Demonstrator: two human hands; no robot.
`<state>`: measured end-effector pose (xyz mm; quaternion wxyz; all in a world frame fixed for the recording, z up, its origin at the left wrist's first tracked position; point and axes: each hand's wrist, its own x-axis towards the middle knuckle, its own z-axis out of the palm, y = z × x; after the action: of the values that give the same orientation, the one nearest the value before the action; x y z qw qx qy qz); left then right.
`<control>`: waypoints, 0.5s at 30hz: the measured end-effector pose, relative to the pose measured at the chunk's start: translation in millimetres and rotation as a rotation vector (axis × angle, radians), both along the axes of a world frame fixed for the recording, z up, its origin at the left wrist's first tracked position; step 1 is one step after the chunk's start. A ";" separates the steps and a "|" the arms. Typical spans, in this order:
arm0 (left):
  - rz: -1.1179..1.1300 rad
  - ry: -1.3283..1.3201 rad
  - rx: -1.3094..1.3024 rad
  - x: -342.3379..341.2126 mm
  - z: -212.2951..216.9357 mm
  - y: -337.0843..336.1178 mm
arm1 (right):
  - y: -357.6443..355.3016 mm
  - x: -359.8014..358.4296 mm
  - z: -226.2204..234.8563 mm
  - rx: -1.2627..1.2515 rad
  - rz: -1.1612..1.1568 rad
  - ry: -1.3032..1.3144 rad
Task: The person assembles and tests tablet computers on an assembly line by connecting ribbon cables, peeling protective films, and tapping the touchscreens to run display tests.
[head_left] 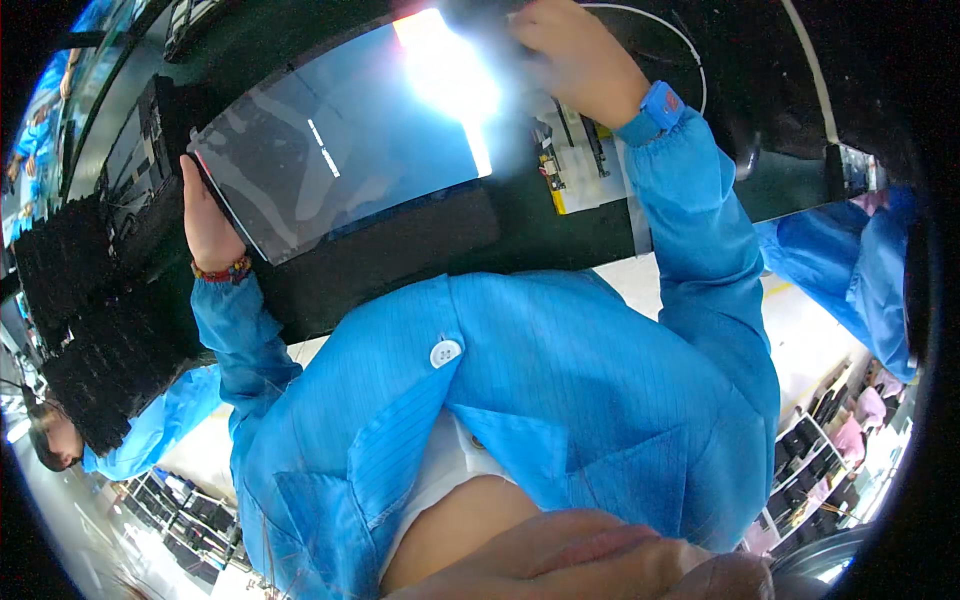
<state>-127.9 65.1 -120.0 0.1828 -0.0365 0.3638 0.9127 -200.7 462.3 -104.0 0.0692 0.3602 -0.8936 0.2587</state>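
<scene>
The step in hand looked to be the handling of a large glossy display panel, held tilted above the dark workbench with a bright lamp glare washing out its far corner. The left hand gripped the panel's left edge, the fingers wrapped round behind it and the thumb lying along the front rim, so the grasp was closed on that edge; a beaded bracelet sat at the wrist just below the panel. The right hand reached over to the panel's right upper corner, beside the glare; its fingers were curled downward, but the light hid whether they pinched the panel or only rested near it, so that could not be told. A blue wrist strap sat on that wrist, to the right of the panel. Small parts on a white tray lay just right of the panel's lower corner, and a stack of black trays stood well to its left. By my judgement, any further move called for both hands to keep the panel level by its edges, away from the face.
</scene>
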 end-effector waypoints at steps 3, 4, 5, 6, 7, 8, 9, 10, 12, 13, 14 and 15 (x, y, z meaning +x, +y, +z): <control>0.348 -0.218 -0.341 1.3 10.7 17.5 | 3.0 -2.5 -6.1 0.073 -0.009 0.015; 0.343 -0.220 -0.349 1.4 10.9 16.7 | 3.8 -1.5 -4.4 0.066 -0.015 0.010; 0.341 -0.217 -0.352 1.8 9.4 14.8 | 3.9 1.4 1.6 -0.071 -0.060 -0.110; 0.343 -0.215 -0.352 2.8 6.8 11.7 | 2.7 3.9 6.6 -0.207 -0.103 -0.230; 0.338 -0.216 -0.358 3.3 2.0 4.0 | 2.1 5.5 8.8 -0.275 -0.126 -0.238; 0.219 -0.138 -0.234 3.6 -4.5 -8.5 | 1.5 8.7 13.2 -0.280 -0.129 -0.241; 0.095 -0.061 -0.108 2.5 -6.2 -12.2 | 1.0 13.3 18.6 -0.299 -0.043 -0.227; 0.089 -0.063 -0.111 2.3 -7.4 -13.5 | -0.2 15.9 21.1 -0.317 0.043 -0.212; 0.035 -0.047 -0.028 2.3 -7.2 -13.0 | -5.2 8.6 -12.5 -0.505 0.274 0.337; 0.034 -0.048 -0.031 2.5 -7.1 -13.0 | -4.7 12.3 -18.1 -0.403 0.216 0.141; 0.042 -0.049 -0.047 2.8 -6.8 -13.1 | -4.6 14.7 -20.0 -0.298 0.158 -0.055; 0.051 -0.050 -0.062 3.0 -6.8 -12.8 | -5.0 16.9 -17.9 -0.253 0.121 -0.132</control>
<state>-124.8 52.3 -126.7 0.1675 -0.0743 0.3863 0.9040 -183.7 457.3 -121.9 0.0395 0.3840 -0.8332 0.3960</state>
